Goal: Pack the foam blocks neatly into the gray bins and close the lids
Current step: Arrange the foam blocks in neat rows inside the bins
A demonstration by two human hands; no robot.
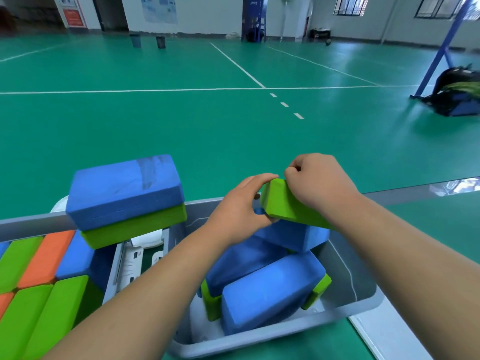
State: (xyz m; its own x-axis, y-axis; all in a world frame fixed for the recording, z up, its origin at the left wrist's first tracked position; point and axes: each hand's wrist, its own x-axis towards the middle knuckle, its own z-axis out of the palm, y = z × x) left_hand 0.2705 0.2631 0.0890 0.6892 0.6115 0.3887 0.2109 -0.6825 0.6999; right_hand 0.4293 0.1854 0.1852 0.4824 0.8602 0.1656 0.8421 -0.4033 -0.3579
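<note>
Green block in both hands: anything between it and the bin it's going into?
Yes. Tilted blue blocks lie piled in the gray bin right under the green block held by the left hand and right hand.

view: single head-worn camera, wide-angle (straight lines bow at the edges) | facing: forward and down | near: open gray plastic bin (272, 333) just below | far: green court floor (181, 126), white back wall (207, 11)
</note>
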